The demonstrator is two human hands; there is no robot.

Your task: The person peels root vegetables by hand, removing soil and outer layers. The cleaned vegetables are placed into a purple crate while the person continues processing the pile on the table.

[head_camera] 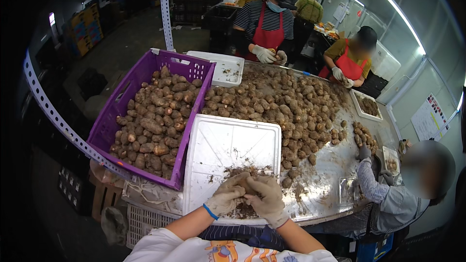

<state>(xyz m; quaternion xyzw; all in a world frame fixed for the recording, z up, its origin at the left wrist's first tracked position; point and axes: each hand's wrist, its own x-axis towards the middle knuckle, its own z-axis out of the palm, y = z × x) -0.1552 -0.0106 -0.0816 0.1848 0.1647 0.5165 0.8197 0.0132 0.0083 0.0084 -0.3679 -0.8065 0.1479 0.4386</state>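
My left hand (226, 195), in a soiled pale work glove with a blue band at the wrist, meets my right hand (268, 199) in a matching glove. Between their fingers is a small brown taro corm (248, 187), mostly covered by the gloves. Both hands are over the near part of a white foam tray (233, 138). Dark peel scraps and root fibres (251, 170) lie in the tray under and beyond my fingers. Left of the tray, a purple plastic crate (194, 131) holds many taro corms (153, 125).
A large heap of taro corms (269, 98) covers the metal table (324, 174) beyond my tray. Another foam tray (222, 69) sits behind the crate. One person (397, 193) works at the right, and two in red aprons stand across. A perforated metal post (165, 11) rises beside the crate.
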